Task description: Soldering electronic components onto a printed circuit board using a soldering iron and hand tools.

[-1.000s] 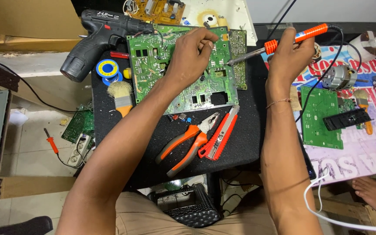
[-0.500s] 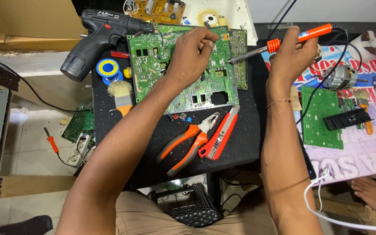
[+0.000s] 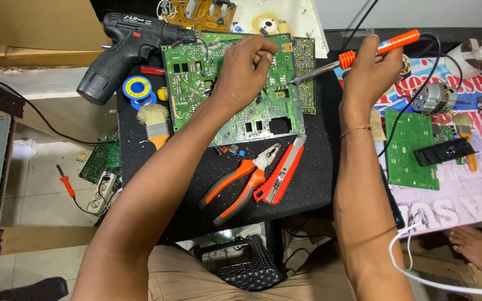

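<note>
**Holding Steady Over the Board**

Starting at the left with a black cordless drill (image 3: 124, 50), lying at ten o'clock of the big green circuit board (image 3: 196, 83), with a blue-and-yellow solder spool (image 3: 136, 88) and a small brush (image 3: 154, 120) just below it at nine and eight o'clock.

Moving on to the board itself, lying flat on the black mat (image 3: 319, 223), long side running from ten o'clock to four.

Pressing down on its upper middle with the left hand (image 3: 249, 69), fingers curled and bunched at the tips. Pinching anything thin there or not: impossible to tell.

Passing the orange-handled pliers (image 3: 241, 181) and the red utility knife (image 3: 283, 173), both resting at six o'clock of the board, untouched.

Gripping the soldering iron (image 3: 346, 58) pen-fashion in the right hand (image 3: 372, 69), fingers closed round the orange handle. Long axis running from two o'clock down to eight, tip pointing at eight o'clock and meeting the board's right edge, just beside the left fingertips.

Comparing with a second ago: barely shifting at all, the tip lifting a touch and settling back to the same spot. Judging from that, dwelling on one joint rather than travelling.

Ending at three o'clock with a smaller green board (image 3: 411, 147), well apart.
</note>
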